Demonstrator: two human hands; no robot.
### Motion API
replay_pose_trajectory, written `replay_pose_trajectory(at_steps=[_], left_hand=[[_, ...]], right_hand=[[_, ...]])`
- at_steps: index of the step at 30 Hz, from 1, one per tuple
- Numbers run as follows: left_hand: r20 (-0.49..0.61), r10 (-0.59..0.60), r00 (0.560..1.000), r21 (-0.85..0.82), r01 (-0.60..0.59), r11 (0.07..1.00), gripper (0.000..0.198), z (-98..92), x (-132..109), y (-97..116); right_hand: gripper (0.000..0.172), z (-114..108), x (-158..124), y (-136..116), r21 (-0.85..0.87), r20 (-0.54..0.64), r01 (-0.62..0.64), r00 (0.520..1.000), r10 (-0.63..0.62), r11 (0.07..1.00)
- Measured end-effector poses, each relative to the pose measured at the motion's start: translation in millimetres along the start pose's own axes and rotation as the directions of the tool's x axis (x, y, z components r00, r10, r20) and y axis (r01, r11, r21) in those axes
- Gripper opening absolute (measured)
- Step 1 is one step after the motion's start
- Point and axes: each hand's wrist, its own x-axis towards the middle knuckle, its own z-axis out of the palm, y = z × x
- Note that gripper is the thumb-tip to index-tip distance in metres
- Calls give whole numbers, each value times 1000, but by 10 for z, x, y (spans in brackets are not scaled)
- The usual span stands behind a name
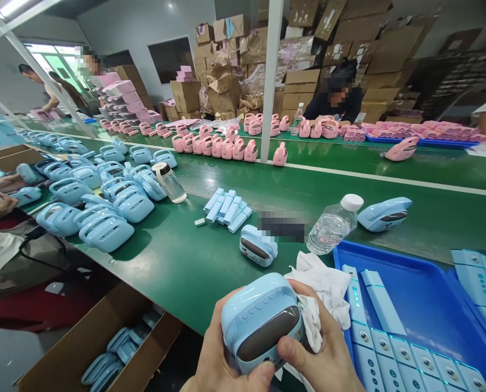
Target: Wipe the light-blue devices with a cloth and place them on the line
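Observation:
In the head view, a light blue portable speaker [263, 302] with a carrying handle and a dark front panel is held up between both hands. My left hand [216, 351] wraps its left side, thumb at the lower front. My right hand [327, 348] grips the opposite side, its thumb on the front edge, with a white cloth [311, 322] bunched between hand and speaker. Behind lies more white cloth [328, 283] on the green table. Another blue speaker [258, 246] stands just beyond. The underside of the held speaker is hidden.
A blue tray [414, 277] of light blue bars lies right, beside a water bottle [333, 226]. Blue bars [226, 208] are piled mid-table. Many blue speakers [108, 228] crowd the left, above an open carton [145, 354]. Pink speakers [226, 148] line the far side; other people sit around.

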Motion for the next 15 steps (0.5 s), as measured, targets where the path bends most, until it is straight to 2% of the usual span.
replay_pose_trajectory(at_steps=[4,8,9,10,11,13,14,15], left_hand=[[-4,76,997,85,-76,994,70,-83,27,-74],[-43,108,993,180,-98,979,75,-147,29,-91],[-61,102,993,205,-88,975,75,-159,26,-92],[-79,96,992,230,-76,970,74,-169,23,-96],[-96,95,991,254,-68,965,73,-175,20,-102],[-113,107,988,297,-69,952,74,-175,17,-120],[-123,114,986,319,-70,945,76,-172,17,-130],[-136,120,983,340,-68,938,78,-169,18,-136]], right_hand=[[71,59,29,61,-30,-179,-25,984,20,999],[63,-37,128,200,268,-269,-147,938,220,952],[62,-75,143,225,272,-301,-155,924,237,950],[61,-105,147,243,200,-360,-160,906,224,967],[60,-120,137,256,69,-438,-162,882,175,984],[54,-78,75,283,-272,-544,-124,838,-46,954],[47,-15,29,303,-436,-512,-47,834,-205,898],[38,70,-18,328,-577,-411,83,830,-377,812]])
